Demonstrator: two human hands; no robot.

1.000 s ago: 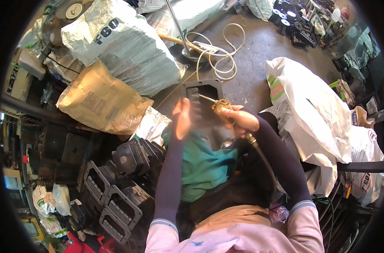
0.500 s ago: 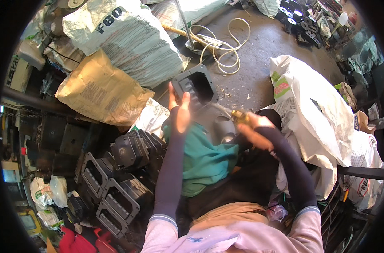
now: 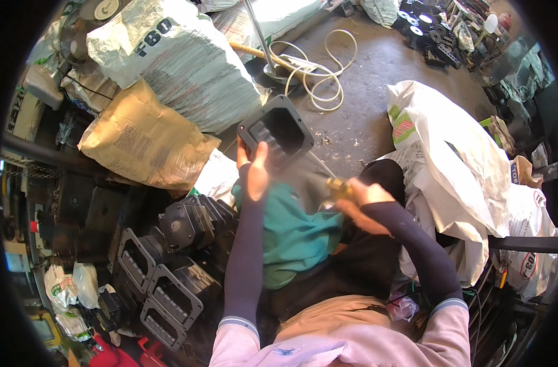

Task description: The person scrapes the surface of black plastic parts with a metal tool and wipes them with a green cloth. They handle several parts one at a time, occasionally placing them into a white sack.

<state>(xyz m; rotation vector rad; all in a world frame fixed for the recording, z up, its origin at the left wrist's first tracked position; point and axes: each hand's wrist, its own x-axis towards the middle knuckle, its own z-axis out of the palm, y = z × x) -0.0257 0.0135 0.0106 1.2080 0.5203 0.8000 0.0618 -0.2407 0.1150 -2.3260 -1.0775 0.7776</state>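
2 hands (image 3: pixel 254 174) (image 3: pixel 367 199) held apart, the left farther forward.

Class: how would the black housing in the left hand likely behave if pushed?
The black housing is probably stiff: its squared rim shows no sag. Its hollow opening suggests it may be light for its size. That flat-sided rim would likely slide, not roll.

Two bare hands raised, both gripping

The left forearm (image 3: pixel 244 251) rises almost straight from the lower edge; the left hand (image 3: pixel 255 175) is in a holding grip, its thumb (image 3: pixel 262 151) pointing up, apart from the fingers (image 3: pixel 241 151). The right forearm (image 3: pixel 421 246) slants up and leftward to the right hand (image 3: pixel 366 197), which is curled in a grip, slightly blurred, lower than the left.
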